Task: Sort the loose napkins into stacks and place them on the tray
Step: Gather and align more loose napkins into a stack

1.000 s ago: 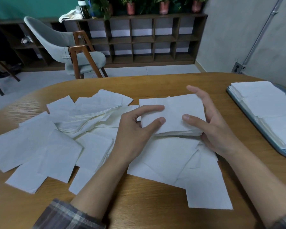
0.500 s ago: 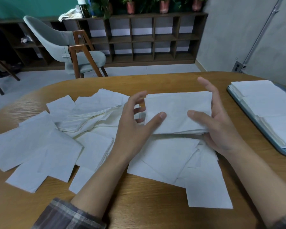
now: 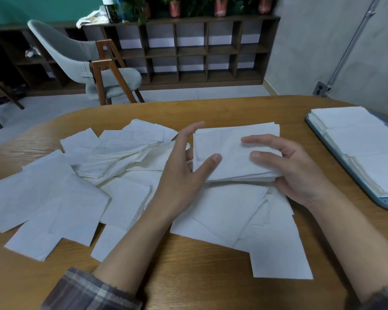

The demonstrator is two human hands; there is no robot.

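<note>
A squared-up stack of white napkins (image 3: 229,148) is held a little above the table between both hands. My left hand (image 3: 182,173) holds its left edge, thumb on top and fingers along and under the side. My right hand (image 3: 296,173) grips its right side, with a finger and the thumb lying over the top. Loose napkins (image 3: 54,198) lie scattered over the table's left half, and more (image 3: 229,213) lie crooked under the held stack. The blue-grey tray (image 3: 381,201) stands at the right edge, carrying stacks of napkins (image 3: 363,142).
The oval wooden table (image 3: 199,276) shows bare wood near me and between the stack and the tray. Beyond the far edge stand a grey chair (image 3: 81,57) and a low dark shelf unit (image 3: 199,50) topped with potted plants.
The stack rose off the loose napkins and shifted slightly right. My right hand's fingers came from the stack's far right side onto its top. My left fingers straightened along the left edge.
</note>
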